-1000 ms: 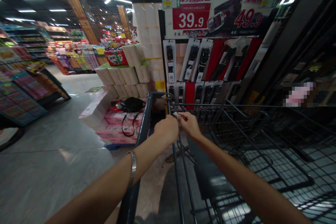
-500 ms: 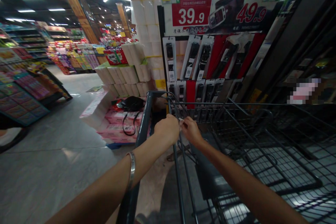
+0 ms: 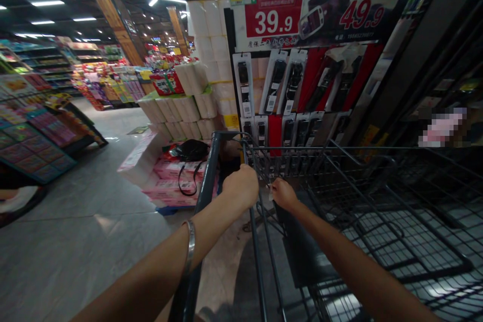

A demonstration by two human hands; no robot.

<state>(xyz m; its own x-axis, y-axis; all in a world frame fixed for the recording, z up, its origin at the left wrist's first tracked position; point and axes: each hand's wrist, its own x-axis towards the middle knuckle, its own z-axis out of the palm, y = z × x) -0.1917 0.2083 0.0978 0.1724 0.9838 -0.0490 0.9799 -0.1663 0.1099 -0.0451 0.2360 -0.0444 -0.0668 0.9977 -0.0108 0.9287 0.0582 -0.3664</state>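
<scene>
Pinched a small white scrap (image 3: 269, 192) between the closed fingertips of the right hand (image 3: 285, 195). Looked pale and irregular, with only a little showing beyond the fingers; too small in view to identify further. Hung over the near end of a shopping cart (image 3: 305, 254), just right of the left hand (image 3: 241, 186) and apart from it; could not tell about contact with the thin bars behind. Rounded the left hand, knuckles up, at a narrow dark rail (image 3: 255, 236); with fingers hidden underneath, could not tell a grip from a loose rest. Wore a silver bangle (image 3: 190, 244) on the left wrist. Showed the cart in dark grey, with a thick, glossy handle (image 3: 206, 181) under the left forearm and an open wire grid to the right. Had, beyond the handle, pink packages (image 3: 169, 181) on the floor (image 3: 94, 261), topped by a black bag (image 3: 191, 150) with a looped strap. Rose behind to stacked white rolls (image 3: 207, 20) and, to their right, black belts (image 3: 244, 83) in clear packs below a sign (image 3: 273, 20) reading 39.9 and 49.9.
</scene>
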